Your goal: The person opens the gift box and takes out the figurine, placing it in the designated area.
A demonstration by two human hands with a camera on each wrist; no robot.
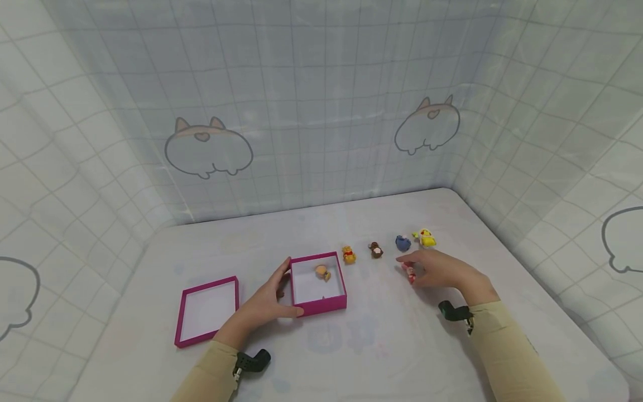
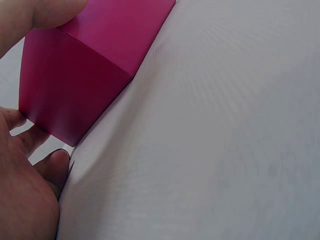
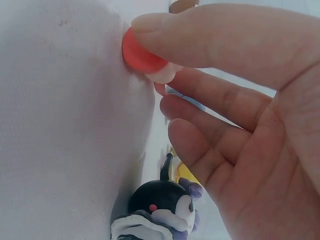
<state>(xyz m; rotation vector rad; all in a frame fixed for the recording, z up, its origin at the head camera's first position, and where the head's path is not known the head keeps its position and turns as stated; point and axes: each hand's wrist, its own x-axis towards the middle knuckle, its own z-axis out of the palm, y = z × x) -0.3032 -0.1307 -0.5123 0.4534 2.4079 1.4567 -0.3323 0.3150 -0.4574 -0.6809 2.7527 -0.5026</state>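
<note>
My left hand grips a magenta square box at its left side, thumb on the front wall and fingers along the left wall. Inside the white-lined box lies a tan figurine; a tiny purple bit shows by the front wall. On the right, my right hand pinches a small red-and-pink figurine between thumb and fingers, low over the table. The right wrist view shows its round red part under the thumb. A black-and-white figurine stands beneath that hand, hidden in the head view.
A magenta-rimmed tray-like lid lies left of the box. Right of the box, a yellow bear figurine, a brown figurine, a blue figurine and a yellow-and-white figurine form a row. A gridded curtain surrounds the table.
</note>
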